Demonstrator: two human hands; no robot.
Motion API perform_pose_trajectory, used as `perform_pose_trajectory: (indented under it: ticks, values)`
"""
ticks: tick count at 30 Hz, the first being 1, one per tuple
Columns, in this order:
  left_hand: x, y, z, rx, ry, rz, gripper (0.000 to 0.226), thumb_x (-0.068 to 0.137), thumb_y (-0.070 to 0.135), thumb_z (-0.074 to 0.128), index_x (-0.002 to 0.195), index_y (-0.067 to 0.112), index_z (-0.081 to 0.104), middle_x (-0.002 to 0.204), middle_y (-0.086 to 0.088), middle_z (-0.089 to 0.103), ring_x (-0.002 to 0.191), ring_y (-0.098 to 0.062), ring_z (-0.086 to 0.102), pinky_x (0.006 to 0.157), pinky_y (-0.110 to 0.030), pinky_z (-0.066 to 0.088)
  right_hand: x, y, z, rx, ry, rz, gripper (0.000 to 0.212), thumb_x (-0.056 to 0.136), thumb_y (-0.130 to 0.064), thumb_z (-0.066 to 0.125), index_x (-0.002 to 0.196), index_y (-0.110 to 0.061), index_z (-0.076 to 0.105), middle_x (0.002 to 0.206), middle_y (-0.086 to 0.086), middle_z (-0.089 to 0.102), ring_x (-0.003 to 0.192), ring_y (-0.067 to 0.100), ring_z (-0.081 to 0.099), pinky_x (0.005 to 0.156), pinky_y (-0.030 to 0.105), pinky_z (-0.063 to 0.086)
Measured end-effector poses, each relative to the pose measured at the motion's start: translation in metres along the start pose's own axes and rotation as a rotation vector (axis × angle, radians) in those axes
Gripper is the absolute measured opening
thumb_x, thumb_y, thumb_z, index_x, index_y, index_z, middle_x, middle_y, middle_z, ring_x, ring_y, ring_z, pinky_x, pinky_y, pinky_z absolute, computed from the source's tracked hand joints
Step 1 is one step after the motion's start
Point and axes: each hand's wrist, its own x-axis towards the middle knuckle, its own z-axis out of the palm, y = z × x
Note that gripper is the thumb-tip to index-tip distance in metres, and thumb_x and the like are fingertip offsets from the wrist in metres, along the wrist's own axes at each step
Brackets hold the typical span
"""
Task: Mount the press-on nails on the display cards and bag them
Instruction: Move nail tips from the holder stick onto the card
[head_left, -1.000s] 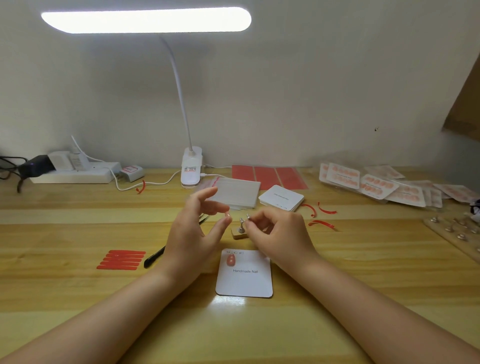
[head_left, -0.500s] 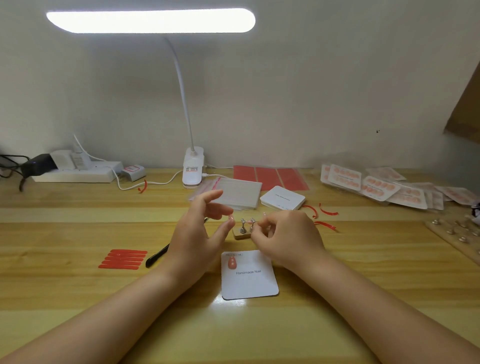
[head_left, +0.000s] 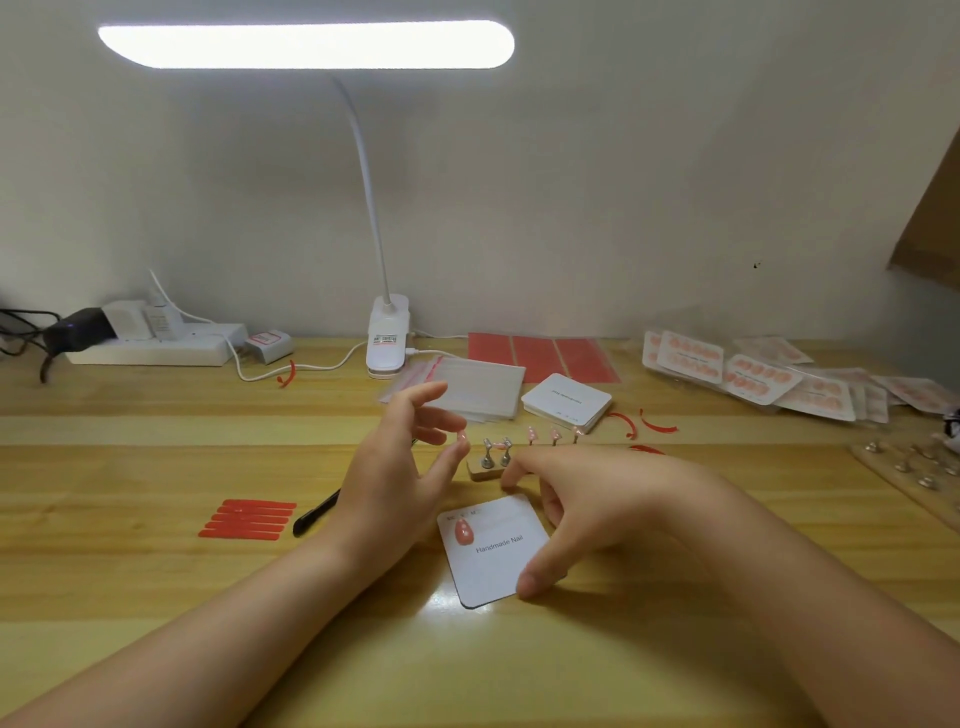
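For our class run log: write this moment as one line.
left hand: pinches nail | right hand: on display card | card: one nail mounted

Left hand (head_left: 400, 467) raised with fingers loosely spread; right hand (head_left: 597, 514) lowered, fingers curved downward.

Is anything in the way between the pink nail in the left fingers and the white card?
Nothing visible. The nail, pinched by the left hand, has open air down to the card. The right hand covers only the card's right edge.
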Motion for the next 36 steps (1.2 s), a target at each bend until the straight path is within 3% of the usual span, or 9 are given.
perform_pose_trajectory:
  ticks: [7, 14, 18, 24, 29, 31, 34, 36]
  values:
    - [-0.001, 0.001, 0.003, 0.046, -0.018, -0.015, 0.056, 0.085, 0.018, 0.070, 0.135, 0.021, 0.043, 0.100, 0.020, 0.060, 0.091, 0.002, 0.062, 0.079, -0.018, 0.054, 0.000, 0.002, -0.002, 0.079, -0.019, 0.022, 0.075, 0.052, -0.059, 0.085, 0.111, -0.035, 0.047, 0.079, -0.016, 0.053, 0.073, 0.002, 0.053, 0.056, 0.022, 0.036]
    - [-0.005, -0.003, 0.006, 0.235, -0.026, -0.111, 0.058, 0.089, 0.025, 0.068, 0.138, 0.028, 0.037, 0.095, 0.027, 0.053, 0.070, -0.004, 0.060, 0.068, -0.038, 0.055, -0.005, -0.005, -0.001, 0.008, 0.077, -0.014, 0.076, 0.053, -0.055, 0.085, 0.113, -0.034, 0.044, 0.082, -0.015, 0.050, 0.074, 0.003, 0.051, 0.053, 0.022, 0.033]
    - [-0.007, -0.003, 0.011, 0.165, -0.101, -0.151, 0.059, 0.090, 0.024, 0.067, 0.139, 0.030, 0.034, 0.097, 0.022, 0.055, 0.064, -0.005, 0.061, 0.070, -0.034, 0.054, -0.007, -0.007, -0.001, -0.012, 0.088, -0.019, 0.076, 0.053, -0.055, 0.085, 0.112, -0.035, 0.042, 0.084, -0.015, 0.048, 0.074, 0.003, 0.050, 0.052, 0.023, 0.032]
    - [-0.007, 0.002, 0.009, 0.119, -0.128, -0.016, 0.060, 0.089, 0.015, 0.067, 0.140, 0.023, 0.037, 0.098, 0.022, 0.054, 0.063, -0.006, 0.059, 0.063, -0.020, 0.049, -0.005, -0.005, -0.001, -0.018, 0.091, -0.032, 0.076, 0.052, -0.056, 0.084, 0.110, -0.037, 0.039, 0.085, -0.016, 0.048, 0.074, 0.004, 0.050, 0.052, 0.023, 0.033]
    - [0.003, 0.004, -0.005, 0.033, 0.047, 0.098, 0.059, 0.086, 0.006, 0.069, 0.134, 0.023, 0.040, 0.101, 0.013, 0.059, 0.055, -0.008, 0.060, 0.053, -0.012, 0.047, -0.001, -0.004, -0.001, 0.279, 0.106, -0.053, 0.074, 0.052, -0.055, 0.085, 0.111, -0.044, 0.041, 0.074, -0.031, 0.054, 0.066, -0.010, 0.052, 0.051, 0.015, 0.037]
    - [0.008, 0.004, -0.010, -0.026, 0.110, 0.105, 0.058, 0.086, 0.004, 0.068, 0.131, 0.025, 0.040, 0.103, 0.012, 0.059, 0.053, -0.009, 0.060, 0.052, -0.013, 0.047, 0.002, -0.005, 0.001, 0.430, 0.159, -0.056, 0.070, 0.053, -0.059, 0.084, 0.110, -0.044, 0.046, 0.081, -0.023, 0.061, 0.069, -0.006, 0.057, 0.056, 0.018, 0.043]
    - [0.011, 0.006, -0.015, -0.089, 0.143, 0.129, 0.055, 0.087, 0.003, 0.068, 0.132, 0.021, 0.041, 0.104, 0.011, 0.060, 0.054, -0.012, 0.060, 0.052, -0.017, 0.050, 0.005, -0.011, 0.006, 0.732, 0.253, -0.074, 0.047, 0.067, -0.053, 0.079, 0.106, -0.037, 0.059, 0.094, -0.007, 0.069, 0.076, 0.004, 0.066, 0.062, 0.025, 0.051]
    - [0.012, 0.009, -0.017, -0.107, 0.155, 0.143, 0.053, 0.088, 0.006, 0.068, 0.131, 0.022, 0.041, 0.105, 0.012, 0.060, 0.055, -0.013, 0.061, 0.053, -0.016, 0.050, 0.007, -0.018, 0.009, 0.923, 0.266, -0.134, 0.021, 0.080, -0.034, 0.074, 0.099, -0.032, 0.067, 0.096, -0.004, 0.074, 0.081, 0.008, 0.071, 0.068, 0.028, 0.057]
